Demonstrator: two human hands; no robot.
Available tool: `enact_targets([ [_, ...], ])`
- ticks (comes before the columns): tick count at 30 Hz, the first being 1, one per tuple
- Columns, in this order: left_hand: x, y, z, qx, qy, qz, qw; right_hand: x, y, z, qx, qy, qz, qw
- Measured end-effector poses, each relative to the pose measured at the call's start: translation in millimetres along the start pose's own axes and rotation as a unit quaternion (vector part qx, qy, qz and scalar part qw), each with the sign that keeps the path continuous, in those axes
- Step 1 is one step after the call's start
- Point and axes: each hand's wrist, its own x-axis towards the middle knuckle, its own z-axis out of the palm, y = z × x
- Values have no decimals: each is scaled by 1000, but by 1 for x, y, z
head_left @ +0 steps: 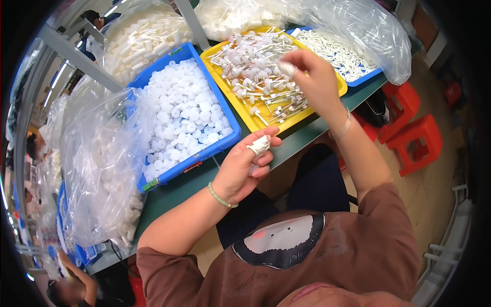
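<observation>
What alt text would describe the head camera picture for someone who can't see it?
A person's right hand hovers over a yellow tray of small white stemmed parts; the left hand, half-curled with white wrapping, is near the tray's front edge. Blue trays of white pieces flank it on a green table.

open air separates left hand (240,169) and right hand (315,81). a bag (97,169) overlaps the blue tray (217,149) at left; a post (191,20) rises behind.
</observation>
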Motion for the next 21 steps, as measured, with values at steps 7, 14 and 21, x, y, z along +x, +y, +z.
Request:
enact_targets([
  [7, 2, -4, -13, -120, -115, -129, 978, -3, 9, 8, -198, -166, -88, 962],
  [14, -2, 1, 3, -23, -63, -132, 989, -14, 9, 36, -279, -156, -56, 946],
  [21, 2, -1, -12, -93, -85, -104, 987, -5, 9, 29, -183, -159, 37, 970],
])
